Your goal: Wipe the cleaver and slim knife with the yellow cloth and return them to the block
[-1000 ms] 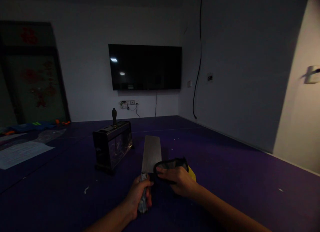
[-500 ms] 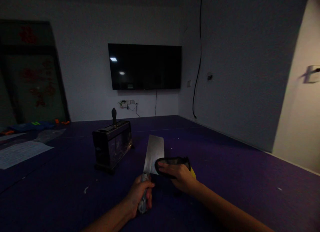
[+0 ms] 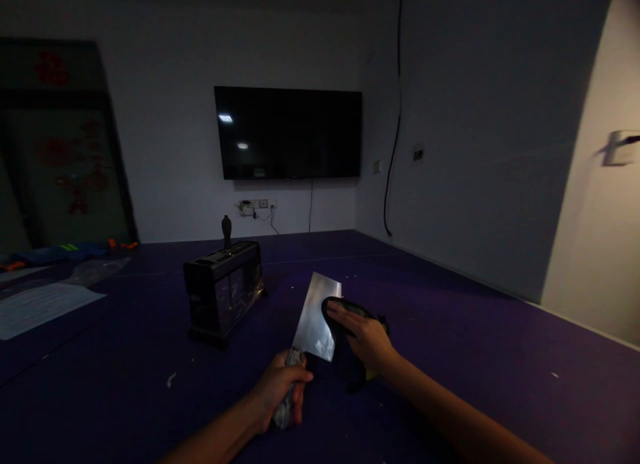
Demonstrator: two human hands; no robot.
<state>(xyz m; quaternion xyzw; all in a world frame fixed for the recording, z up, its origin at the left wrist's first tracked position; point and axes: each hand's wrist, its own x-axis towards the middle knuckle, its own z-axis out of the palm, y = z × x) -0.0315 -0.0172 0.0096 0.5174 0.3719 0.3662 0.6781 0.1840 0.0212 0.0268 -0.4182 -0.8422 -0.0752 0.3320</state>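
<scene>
At the lower centre, the left hand has its fingers wrapped around the cleaver handle. Just right, the right hand presses a dark cloth on the blade. Farther left stands a dark box on the purple surface.

No readable text, labels, brands or numbers anywhere in this view; it's too dark and too coarse. Candidates checked:
- Door panel, left of the TV: red decorations on it, shapes only, no characters legible.
- TV: black screen showing two light reflections, no logo visible.
- Paper sheet, on the floor left of and below the TV: pale, and any print on it is unresolved.
- Knife blade, below the TV: bare metal glare, no stamp or marking legible.
- Box, below the TV: dark with glossy sides, no label legible.
</scene>
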